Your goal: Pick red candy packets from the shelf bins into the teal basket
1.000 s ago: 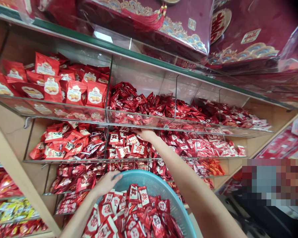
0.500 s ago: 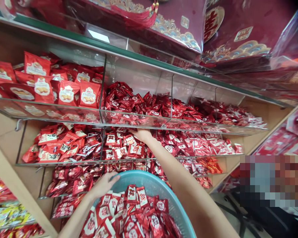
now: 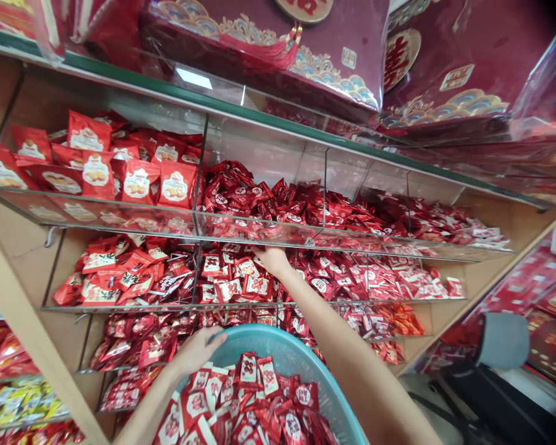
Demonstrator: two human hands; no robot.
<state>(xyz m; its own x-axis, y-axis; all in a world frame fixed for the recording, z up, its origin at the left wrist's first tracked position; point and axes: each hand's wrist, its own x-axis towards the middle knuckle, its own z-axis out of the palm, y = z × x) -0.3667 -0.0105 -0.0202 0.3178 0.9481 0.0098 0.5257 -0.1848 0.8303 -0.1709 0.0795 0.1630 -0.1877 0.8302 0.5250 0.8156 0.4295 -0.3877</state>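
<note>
A turquoise plastic basket (image 3: 328, 384) full of small red and white packets (image 3: 249, 368) is at the bottom centre. My left hand (image 3: 204, 347) grips its upper left rim, fingers over the edge. My right hand (image 3: 272, 258) reaches into the second shelf row, among red packets with white labels (image 3: 228, 289). Its fingertips are partly hidden behind the glass lip and among the packets, so what they hold, if anything, does not show.
Above are glass-fronted compartments with larger red packets (image 3: 139, 180) and heaped dark red ones (image 3: 231, 191). Maroon boxes (image 3: 333, 37) in clear wrap stand on the glass shelf (image 3: 269, 117). A wooden upright (image 3: 32, 346) is at left, a grey and black chair (image 3: 504, 341) at lower right.
The view has shifted slightly, so the shelves appear a little lower and further right. Both hands keep nearly the same places at the rim and in the compartment.
</note>
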